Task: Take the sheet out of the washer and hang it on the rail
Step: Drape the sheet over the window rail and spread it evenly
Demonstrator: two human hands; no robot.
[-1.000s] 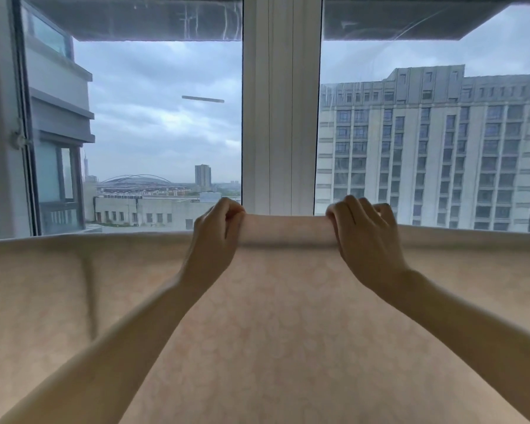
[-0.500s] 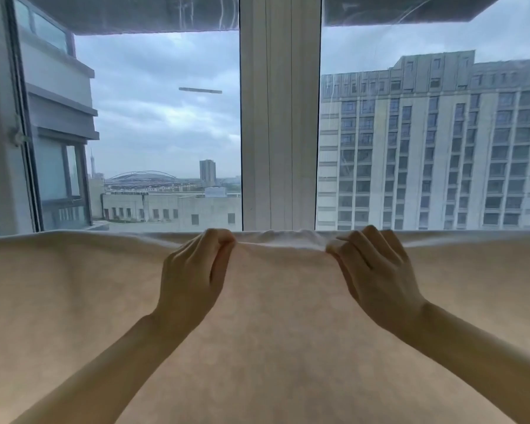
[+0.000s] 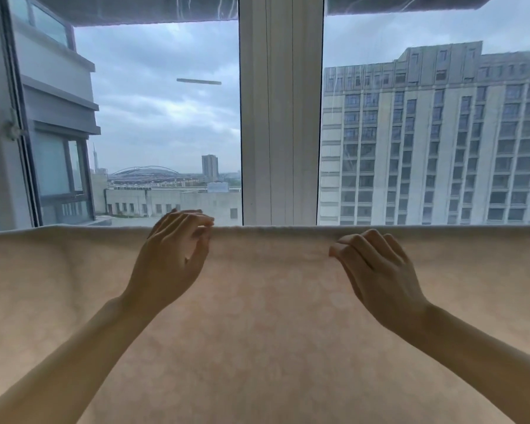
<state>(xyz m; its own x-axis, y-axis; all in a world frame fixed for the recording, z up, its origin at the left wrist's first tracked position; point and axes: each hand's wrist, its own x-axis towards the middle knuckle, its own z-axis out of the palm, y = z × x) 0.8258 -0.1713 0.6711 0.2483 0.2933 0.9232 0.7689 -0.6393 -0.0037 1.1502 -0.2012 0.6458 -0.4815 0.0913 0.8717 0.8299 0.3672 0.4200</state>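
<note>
Both hands, left hand (image 3: 173, 258) loosely apart and right hand (image 3: 377, 267) curled against the sheet (image 3: 266, 316) draped just beyond them, should smooth outward along its top fold, evening the hang

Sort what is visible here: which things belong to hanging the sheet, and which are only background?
Part of the job:
- sheet, draped over a rail hidden beneath its top fold
- left hand, fingers loose at the fold
- right hand, fingers curled on the cloth

Only background:
- window frame
- tall building outside
</note>
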